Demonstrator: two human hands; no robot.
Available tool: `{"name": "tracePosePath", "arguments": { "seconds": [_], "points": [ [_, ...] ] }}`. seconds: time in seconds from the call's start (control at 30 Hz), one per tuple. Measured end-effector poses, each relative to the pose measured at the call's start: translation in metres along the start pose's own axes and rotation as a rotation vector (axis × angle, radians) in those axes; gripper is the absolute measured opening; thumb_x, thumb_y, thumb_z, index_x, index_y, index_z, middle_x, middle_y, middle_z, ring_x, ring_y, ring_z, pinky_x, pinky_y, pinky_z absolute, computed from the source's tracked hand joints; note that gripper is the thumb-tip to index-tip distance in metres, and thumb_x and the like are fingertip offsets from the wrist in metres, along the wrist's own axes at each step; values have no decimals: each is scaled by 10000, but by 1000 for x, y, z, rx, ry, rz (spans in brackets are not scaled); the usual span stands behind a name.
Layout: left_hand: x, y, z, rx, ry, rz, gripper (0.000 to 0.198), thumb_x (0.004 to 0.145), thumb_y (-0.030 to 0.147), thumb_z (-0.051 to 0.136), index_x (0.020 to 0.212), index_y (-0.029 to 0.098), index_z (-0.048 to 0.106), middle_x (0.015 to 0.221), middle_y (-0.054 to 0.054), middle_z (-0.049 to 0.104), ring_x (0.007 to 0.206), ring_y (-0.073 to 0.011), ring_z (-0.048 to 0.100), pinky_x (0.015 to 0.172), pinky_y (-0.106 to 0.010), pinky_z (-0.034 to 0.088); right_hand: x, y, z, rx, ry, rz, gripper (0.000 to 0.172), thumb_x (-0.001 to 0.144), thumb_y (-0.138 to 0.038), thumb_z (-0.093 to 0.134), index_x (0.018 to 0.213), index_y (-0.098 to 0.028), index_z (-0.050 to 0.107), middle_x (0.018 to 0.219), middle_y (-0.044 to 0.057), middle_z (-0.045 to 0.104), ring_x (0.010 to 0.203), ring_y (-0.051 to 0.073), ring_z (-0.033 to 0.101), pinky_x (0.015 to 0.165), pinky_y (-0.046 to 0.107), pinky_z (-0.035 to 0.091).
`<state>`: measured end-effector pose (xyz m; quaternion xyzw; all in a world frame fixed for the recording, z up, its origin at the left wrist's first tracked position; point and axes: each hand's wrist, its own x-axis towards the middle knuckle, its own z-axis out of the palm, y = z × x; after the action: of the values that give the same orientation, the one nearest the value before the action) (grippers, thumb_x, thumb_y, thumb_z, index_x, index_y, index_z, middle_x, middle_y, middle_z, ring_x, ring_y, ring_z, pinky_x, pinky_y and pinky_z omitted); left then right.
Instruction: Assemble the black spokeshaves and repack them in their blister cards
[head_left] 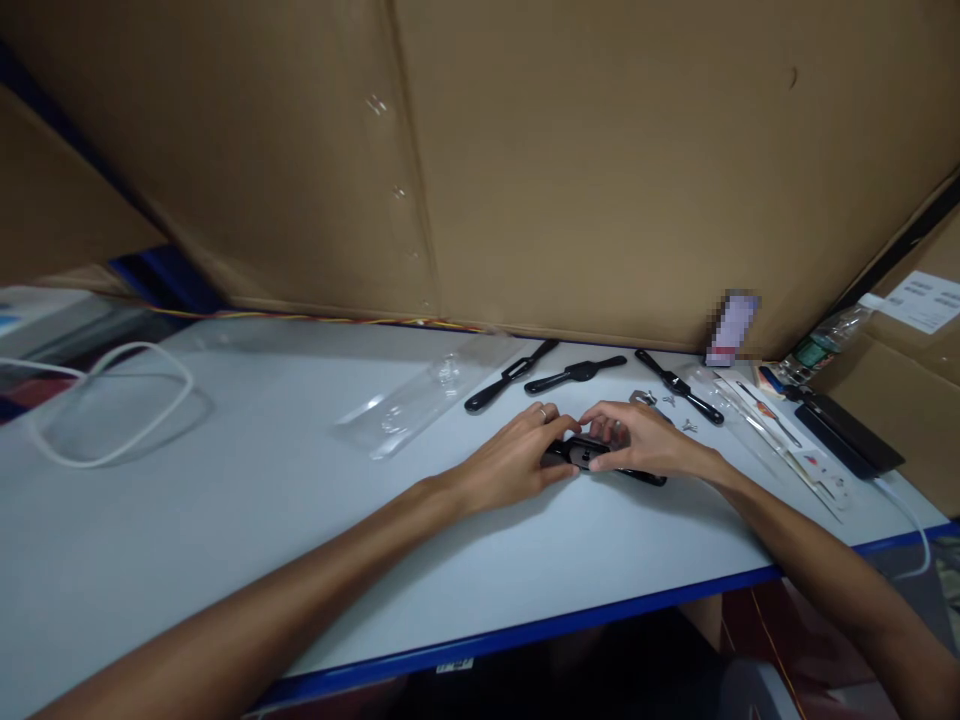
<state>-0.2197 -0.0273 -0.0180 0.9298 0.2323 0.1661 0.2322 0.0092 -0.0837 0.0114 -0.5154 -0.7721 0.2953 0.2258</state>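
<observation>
Both my hands meet over a black plastic part [592,455] lying on the white table [225,500]. My left hand [517,455] grips its left end with curled fingers and wears a ring. My right hand [637,440] pinches its right side, thumb on top. Behind them lie three similar black elongated parts: one [510,376], a second [576,374] and a third [679,385]. A few small metal screws [679,415] are scattered by my right hand.
A clear plastic bag [420,400] lies left of the parts. A white cable loop [112,400] sits far left. At right are packaged sheets [787,440], a black flat device [847,435] and a plastic bottle [825,345]. Cardboard walls [562,160] stand behind; the blue table edge [525,630] is near.
</observation>
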Motion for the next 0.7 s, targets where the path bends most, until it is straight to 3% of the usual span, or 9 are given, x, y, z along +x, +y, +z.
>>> {"name": "tracePosePath", "arguments": {
  "seconds": [0.23, 0.43, 0.7],
  "points": [
    [0, -4, 1, -31, 33, 5, 165, 915, 230, 603, 1078, 206, 591, 1062, -70, 590, 1052, -274, 555, 911, -436, 473, -3, -5, 4, -95, -8, 8, 505, 718, -242, 853, 1173, -249, 635, 963, 11, 651, 870, 188, 593, 789, 323, 460],
    [-1, -2, 5, -15, 63, -34, 222, 914, 238, 603, 1130, 198, 566, 1076, -78, 595, 1054, -283, 553, 889, -447, 477, -2, -7, 4, 5, -18, 55, 505, 705, -248, 855, 1159, -244, 634, 946, 2, 632, 884, 187, 590, 782, 317, 455],
    [0, -1, 5, -70, 112, -38, 198, 856, 159, 576, 1044, 212, 553, 1044, -69, 630, 1035, -278, 561, 887, -452, 486, -3, -7, 7, 42, -12, 84, 549, 692, -224, 860, 1172, -252, 595, 977, 9, 625, 918, 194, 586, 806, 332, 476]
  ]
}}
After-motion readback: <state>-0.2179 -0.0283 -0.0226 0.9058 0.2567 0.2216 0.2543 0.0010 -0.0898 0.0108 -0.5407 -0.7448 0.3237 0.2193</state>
